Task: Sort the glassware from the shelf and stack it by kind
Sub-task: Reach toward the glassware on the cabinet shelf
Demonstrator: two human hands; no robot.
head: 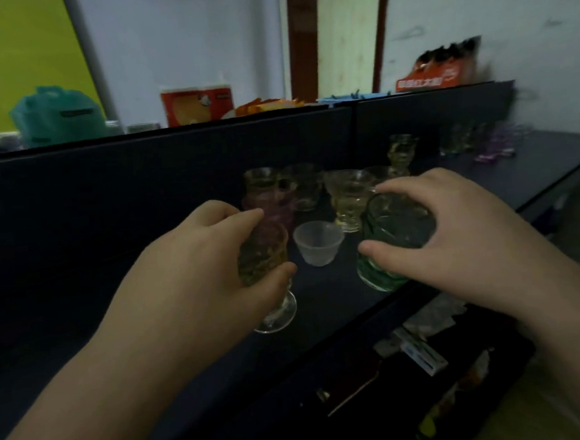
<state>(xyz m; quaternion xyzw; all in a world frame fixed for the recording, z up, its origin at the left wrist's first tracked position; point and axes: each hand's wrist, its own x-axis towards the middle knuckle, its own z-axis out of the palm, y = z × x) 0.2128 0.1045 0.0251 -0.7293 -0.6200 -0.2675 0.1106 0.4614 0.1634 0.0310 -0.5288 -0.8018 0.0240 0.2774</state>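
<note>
Dark blue-black bench [535, 165] runs across in front of me, with a tall dark partition [142, 182] rising behind it. My left hand [195, 260] is wrapped round an amber footed glass [268, 273], fingers over the far side near the rim and thumb across the near side, so the bowl is gripped and its clear foot shows below my thumb. My right hand [454, 239] is curled round a green glass [390, 247], fingertips over the top edge and thumb pressed low on the near side; the glass leans towards me, its base near the front edge of the bench. Between my two hands, touching neither, stands a small frosted plastic cup [319, 241]. Just behind my left fingers is a pink glass [273, 203], and behind that a row of pale yellow glasses [300, 184]. A wide clear footed glass [348, 195] stands just beyond the green one, beside my right fingertips. Farther back a tall stemmed glass [401, 153] stands near the partition. Well to the right, blurred, sits a cluster of purple glasses [496, 147].
</note>
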